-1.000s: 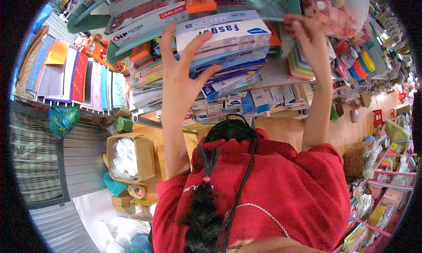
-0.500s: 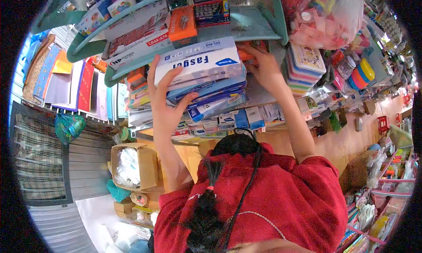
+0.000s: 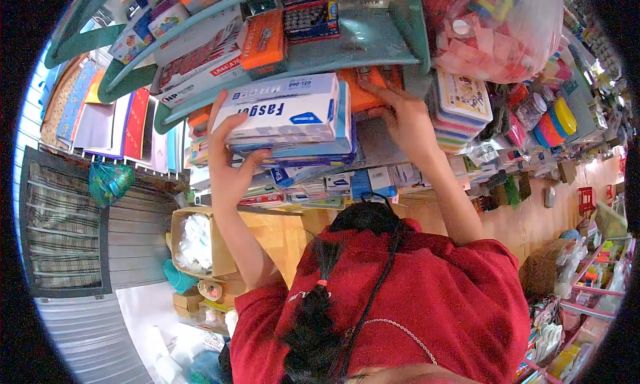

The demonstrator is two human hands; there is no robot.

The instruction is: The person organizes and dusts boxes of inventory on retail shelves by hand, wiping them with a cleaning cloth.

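My left hand (image 3: 230,154) is closed around the left end of a white and blue Fasgel box (image 3: 283,121), fingers over its top and thumb low on its front. Blue boxes (image 3: 343,144) are stacked under it. Beside the stack, my right hand (image 3: 407,117) grips an orange box (image 3: 363,94) on the shelf, fingers over its top and thumb at the near side. The far part of the orange box is hidden under the upper shelf.
A green shelf (image 3: 393,41) overhead bears an orange box and battery packs (image 3: 313,21). A plastic bag of pink pieces (image 3: 493,44) hangs at right, above stacked plastic cases (image 3: 460,107). Small boxes line the lower shelf. An open carton (image 3: 223,251) stands lower left.
The Fasgel box and the blue boxes beneath have shifted left with my left hand. More of the orange box by my right hand now shows.
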